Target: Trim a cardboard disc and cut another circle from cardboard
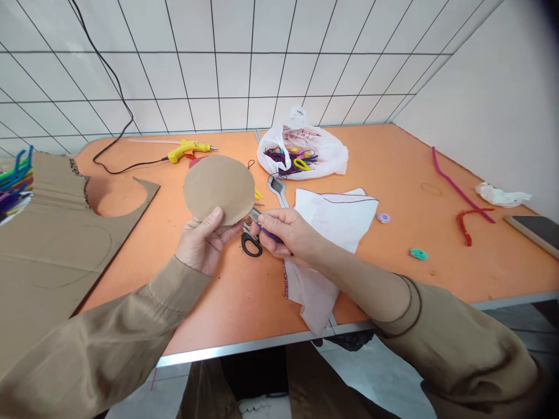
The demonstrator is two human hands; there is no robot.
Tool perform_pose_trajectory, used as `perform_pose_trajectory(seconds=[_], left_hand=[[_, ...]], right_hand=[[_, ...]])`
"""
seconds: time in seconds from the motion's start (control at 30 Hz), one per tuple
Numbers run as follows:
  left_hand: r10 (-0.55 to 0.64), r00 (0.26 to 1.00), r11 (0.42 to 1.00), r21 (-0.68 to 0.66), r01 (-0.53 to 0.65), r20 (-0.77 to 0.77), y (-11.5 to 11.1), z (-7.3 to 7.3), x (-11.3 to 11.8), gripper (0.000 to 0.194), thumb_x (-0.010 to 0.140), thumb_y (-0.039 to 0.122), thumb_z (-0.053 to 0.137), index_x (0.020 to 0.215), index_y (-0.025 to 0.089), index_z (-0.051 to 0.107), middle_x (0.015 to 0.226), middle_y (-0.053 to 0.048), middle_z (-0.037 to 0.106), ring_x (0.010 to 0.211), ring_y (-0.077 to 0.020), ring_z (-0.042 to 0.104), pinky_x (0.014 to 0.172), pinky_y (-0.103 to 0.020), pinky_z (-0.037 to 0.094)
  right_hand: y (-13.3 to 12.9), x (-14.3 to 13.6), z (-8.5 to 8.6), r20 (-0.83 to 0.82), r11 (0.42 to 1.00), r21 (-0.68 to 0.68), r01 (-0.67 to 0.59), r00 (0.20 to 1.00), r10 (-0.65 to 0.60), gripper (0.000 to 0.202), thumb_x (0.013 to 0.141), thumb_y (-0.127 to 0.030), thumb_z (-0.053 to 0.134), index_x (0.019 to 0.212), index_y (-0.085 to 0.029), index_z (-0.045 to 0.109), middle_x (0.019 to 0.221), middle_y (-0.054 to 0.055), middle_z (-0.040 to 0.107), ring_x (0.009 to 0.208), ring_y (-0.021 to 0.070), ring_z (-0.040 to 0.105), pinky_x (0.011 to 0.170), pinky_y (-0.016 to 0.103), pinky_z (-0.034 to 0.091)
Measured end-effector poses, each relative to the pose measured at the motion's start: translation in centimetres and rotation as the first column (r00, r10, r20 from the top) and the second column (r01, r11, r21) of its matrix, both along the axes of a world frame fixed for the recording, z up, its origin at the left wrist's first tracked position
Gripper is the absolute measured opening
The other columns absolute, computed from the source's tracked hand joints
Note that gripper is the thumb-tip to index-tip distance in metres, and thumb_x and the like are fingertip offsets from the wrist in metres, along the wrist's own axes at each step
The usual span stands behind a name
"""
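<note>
My left hand (203,241) grips a round cardboard disc (218,186) at its lower edge, thumb on the front face. The disc is tilted up above the table. My right hand (283,231) is closed around a box cutter (271,234) with a dark purple handle. Its grey metal front end points at the disc's lower right edge; whether the blade touches the cardboard I cannot tell. Just below, black-handled scissors (252,245) lie on the table, partly hidden by my fingers. A white cloth (336,215) with dark red stitched edging lies under and beyond my right forearm.
A cardboard sheet (56,256) with a round cutout lies left. Behind are a yellow glue gun (187,151) with its cord and a white plastic bag (327,154) of craft pieces. Pipe cleaners (463,183), a phone-like slab (535,230) and small coils (418,254) lie right.
</note>
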State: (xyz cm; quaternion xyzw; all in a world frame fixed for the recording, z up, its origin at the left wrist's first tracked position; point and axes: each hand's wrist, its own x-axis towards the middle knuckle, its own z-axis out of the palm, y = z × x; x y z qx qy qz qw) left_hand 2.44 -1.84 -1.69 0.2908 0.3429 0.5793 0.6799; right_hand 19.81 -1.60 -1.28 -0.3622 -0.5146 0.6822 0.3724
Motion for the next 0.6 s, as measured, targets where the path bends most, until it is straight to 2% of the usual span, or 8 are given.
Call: perform_pose_trajectory(seconds=[0.13,0.23,0.4,0.6], left_hand=[[0.064,0.996,0.998,0.017,-0.063,-0.064,0.3,0.3,-0.4,0.046,0.067,0.020,0.081,0.110,0.022,0.066,0.100,-0.003,0.076,0.093,-0.0233,0.071,0.080,-0.035,0.062],[0.042,0.994,0.999,0.025,-0.039,-0.104,0.2,0.8,-0.6,0.055,0.065,0.019,0.083,0.117,0.024,0.064,0.103,-0.004,0.075,0.091,-0.0231,0.072,0.076,-0.034,0.063],[0.010,0.988,0.999,0.031,-0.005,-0.152,0.1,1.5,-0.8,0.059,0.064,0.018,0.083,0.119,0.020,0.064,0.098,-0.007,0.076,0.087,-0.0254,0.072,0.063,-0.029,0.064],[-0.037,0.984,0.999,0.029,0.043,-0.174,0.0,1.7,-1.1,0.066,0.061,0.018,0.085,0.124,0.021,0.063,0.096,-0.008,0.076,0.089,-0.0286,0.072,0.072,-0.036,0.064]], right_hand=[[0.2,0.6,0.4,0.073,0.997,0.009,-0.071,0.995,0.070,0.028,0.087,-0.039,0.055,0.074,-0.014,0.058,0.042,-0.007,0.047,0.030,0.0026,0.025,0.030,0.015,0.016],[0.3,0.9,0.7,0.123,0.993,-0.006,-0.118,0.985,0.118,0.027,0.087,-0.037,0.054,0.074,-0.014,0.059,0.041,-0.008,0.045,0.029,0.0027,0.024,0.030,0.015,0.016],[0.2,1.4,1.1,0.190,0.986,-0.027,-0.162,0.968,0.164,0.026,0.089,-0.035,0.052,0.074,-0.015,0.058,0.042,-0.007,0.045,0.030,0.0029,0.022,0.030,0.016,0.015],[0.1,1.7,1.5,0.238,0.978,-0.002,-0.207,0.950,0.202,0.027,0.089,-0.035,0.052,0.074,-0.014,0.059,0.044,-0.007,0.043,0.033,0.0030,0.024,0.032,0.016,0.017]])
